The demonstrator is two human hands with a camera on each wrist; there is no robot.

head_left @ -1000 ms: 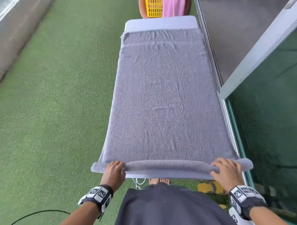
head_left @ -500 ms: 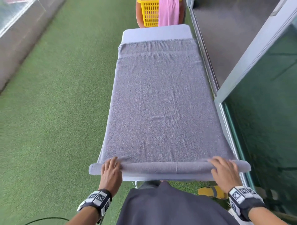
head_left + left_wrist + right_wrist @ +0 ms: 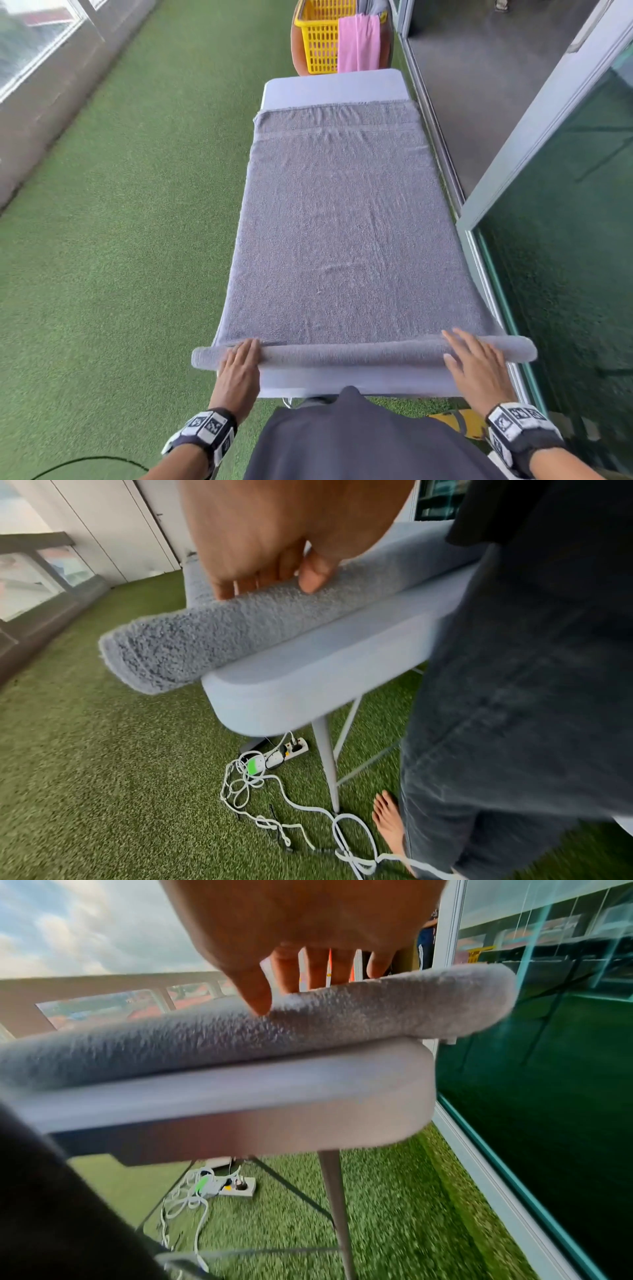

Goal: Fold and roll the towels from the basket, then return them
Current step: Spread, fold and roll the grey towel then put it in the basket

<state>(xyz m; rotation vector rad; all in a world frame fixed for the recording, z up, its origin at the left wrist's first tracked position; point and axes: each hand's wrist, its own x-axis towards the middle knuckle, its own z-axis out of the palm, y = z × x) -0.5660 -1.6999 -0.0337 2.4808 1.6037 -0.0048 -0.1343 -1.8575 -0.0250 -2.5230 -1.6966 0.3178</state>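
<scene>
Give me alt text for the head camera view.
Both hands, left hand and right hand, press flat on the rolled near end of a grey towel spread along a narrow table; a yellow basket stands beyond.

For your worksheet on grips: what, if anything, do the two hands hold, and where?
Nothing is gripped. The left hand and right hand press flat on the grey towel, near each end of its rolled near edge.

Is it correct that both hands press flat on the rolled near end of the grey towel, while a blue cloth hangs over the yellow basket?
Not quite: the cloth over the yellow basket is pink, as the head view shows. The left hand and right hand do press flat on the grey towel.
</scene>
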